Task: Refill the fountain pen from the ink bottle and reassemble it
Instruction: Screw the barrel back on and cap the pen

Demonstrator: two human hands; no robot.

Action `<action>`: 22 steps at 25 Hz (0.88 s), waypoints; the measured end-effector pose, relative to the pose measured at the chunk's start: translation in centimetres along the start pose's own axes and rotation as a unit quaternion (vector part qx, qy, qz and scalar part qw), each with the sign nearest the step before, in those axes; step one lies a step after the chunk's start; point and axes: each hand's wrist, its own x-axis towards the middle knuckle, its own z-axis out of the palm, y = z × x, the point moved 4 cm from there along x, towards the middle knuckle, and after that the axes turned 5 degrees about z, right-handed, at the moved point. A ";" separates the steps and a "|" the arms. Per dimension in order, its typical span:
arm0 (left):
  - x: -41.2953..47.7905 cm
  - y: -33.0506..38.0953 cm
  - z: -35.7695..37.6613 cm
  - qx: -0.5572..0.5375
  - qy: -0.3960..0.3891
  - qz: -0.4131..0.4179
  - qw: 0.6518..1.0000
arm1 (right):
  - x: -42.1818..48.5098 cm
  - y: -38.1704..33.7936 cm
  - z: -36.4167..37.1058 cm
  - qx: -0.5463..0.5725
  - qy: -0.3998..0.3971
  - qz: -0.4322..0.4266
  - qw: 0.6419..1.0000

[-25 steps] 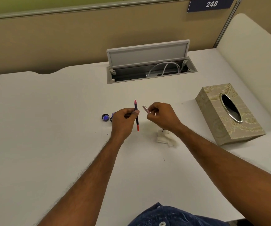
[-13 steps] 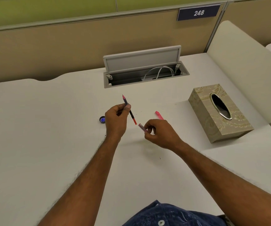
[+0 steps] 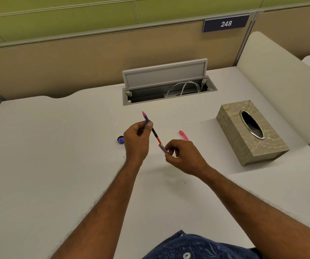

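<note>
My left hand [image 3: 136, 140] pinches the fountain pen's front section [image 3: 151, 128], nib pointing up and away, its dark converter with an orange end slanting down to the right. My right hand [image 3: 183, 157] holds the clear pink barrel [image 3: 162, 148], whose open end meets the orange tip of the converter. A pink cap [image 3: 183, 135] lies on the white desk [image 3: 57, 165] just beyond my right hand. A small dark lid with blue ink inside [image 3: 120, 140] sits left of my left hand. The ink bottle itself is hidden behind that hand.
A patterned tissue box [image 3: 251, 133] stands to the right. An open cable hatch [image 3: 167, 85] with a raised flap sits at the back of the desk. Partition walls close the far side and a curved divider [image 3: 281, 75] the right.
My right hand moved the barrel from beside the pen's upper part down to its orange lower end. The pen tilted from upright to a slant. The crumpled tissue is out of sight.
</note>
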 end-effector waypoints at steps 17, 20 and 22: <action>-1.8 -1.3 0.8 -0.027 -0.040 -0.005 0.999 | 0.7 -0.1 -1.2 0.091 0.059 0.002 0.994; -2.6 -2.0 1.2 -0.022 -0.051 -0.006 0.998 | 0.8 0.4 -0.5 0.135 0.044 0.001 0.990; -2.5 -2.2 1.2 -0.015 -0.041 -0.005 0.999 | 0.9 1.2 0.0 0.139 0.042 0.020 0.989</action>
